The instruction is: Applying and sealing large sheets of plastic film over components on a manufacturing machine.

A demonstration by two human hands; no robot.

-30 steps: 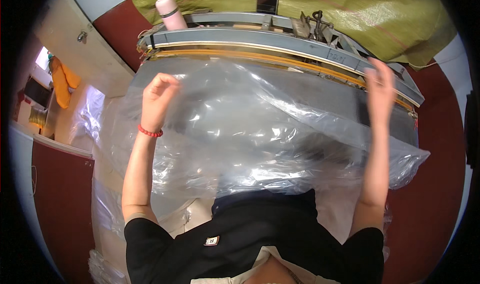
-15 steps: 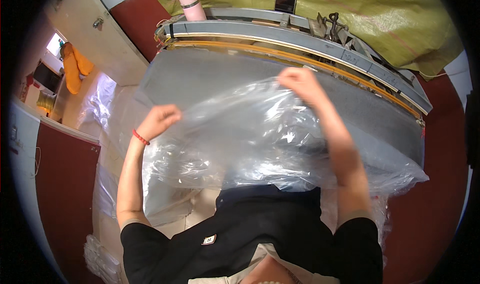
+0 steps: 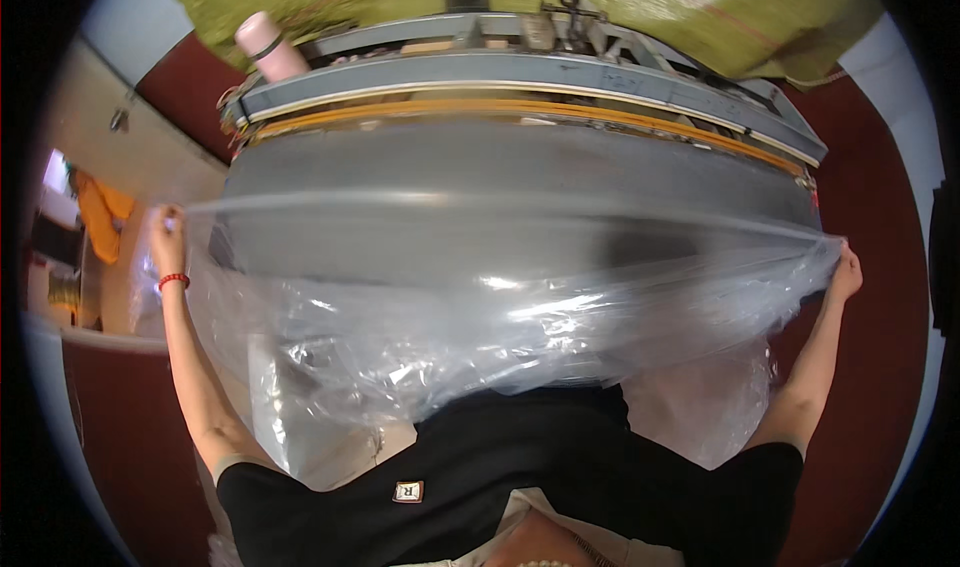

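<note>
A wide sheet of clear plastic film (image 3: 480, 302) stretches between my two hands, its far edge pulled into a nearly straight line. At the far left, my left hand (image 3: 168, 237) pinches one corner, a red beaded bracelet on its wrist. My right hand (image 3: 848, 269) grips the other corner at the far right. Beneath and beyond the film lies the grey flat bed (image 3: 480, 157) of a long machine. The film's near part hangs in shiny crumpled folds toward my body. Whether it is one layer or more, I cannot tell.
Behind the bed runs a long grey metal bar (image 3: 500, 72) with an orange strip (image 3: 430, 109) along it. A pink bottle (image 3: 270, 47) stands at its left end, and a black metal clamp (image 3: 572, 17) sits on the frame. Green woven sheeting (image 3: 680, 7) hangs behind. A door (image 3: 130, 117) is at left.
My hands have moved far apart, the left one leftward and the right one rightward and nearer. The loosely bunched film is now spread wide, its far edge taut.
</note>
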